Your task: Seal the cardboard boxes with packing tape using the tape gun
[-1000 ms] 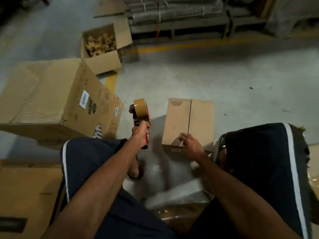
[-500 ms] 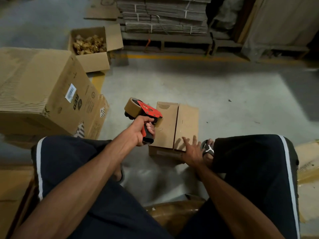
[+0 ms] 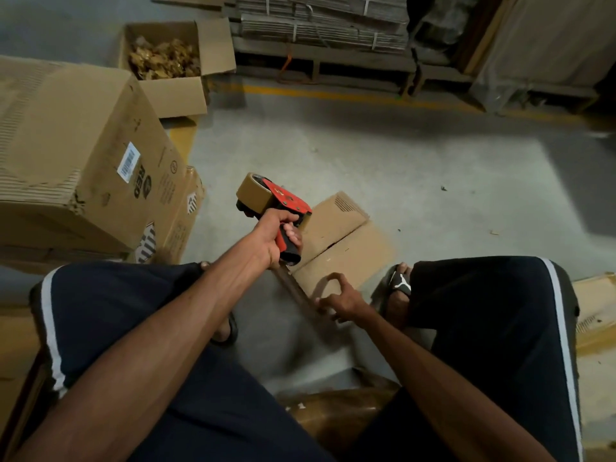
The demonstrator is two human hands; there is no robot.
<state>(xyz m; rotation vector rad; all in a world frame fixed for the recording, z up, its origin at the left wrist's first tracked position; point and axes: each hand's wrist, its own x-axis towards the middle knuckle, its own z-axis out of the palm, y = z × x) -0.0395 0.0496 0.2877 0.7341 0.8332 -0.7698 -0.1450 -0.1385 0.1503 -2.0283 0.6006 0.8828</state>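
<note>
Cardboard box (image 3: 346, 248) looks light, may skid on floor: left hand (image 3: 271, 238) clamps tape gun (image 3: 278, 208) handle, right hand (image 3: 340, 300) pinches tape end at its near edge.

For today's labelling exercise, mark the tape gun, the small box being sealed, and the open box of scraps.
tape gun (image 3: 283, 201): head view, on its red body.
small box (image 3: 346, 258): head view, on its near top flap.
open box of scraps (image 3: 173, 95): head view, on its front wall.

L hand (image 3: 271, 240) holds tape gun (image 3: 276, 208) over box (image 3: 346, 248).
</note>
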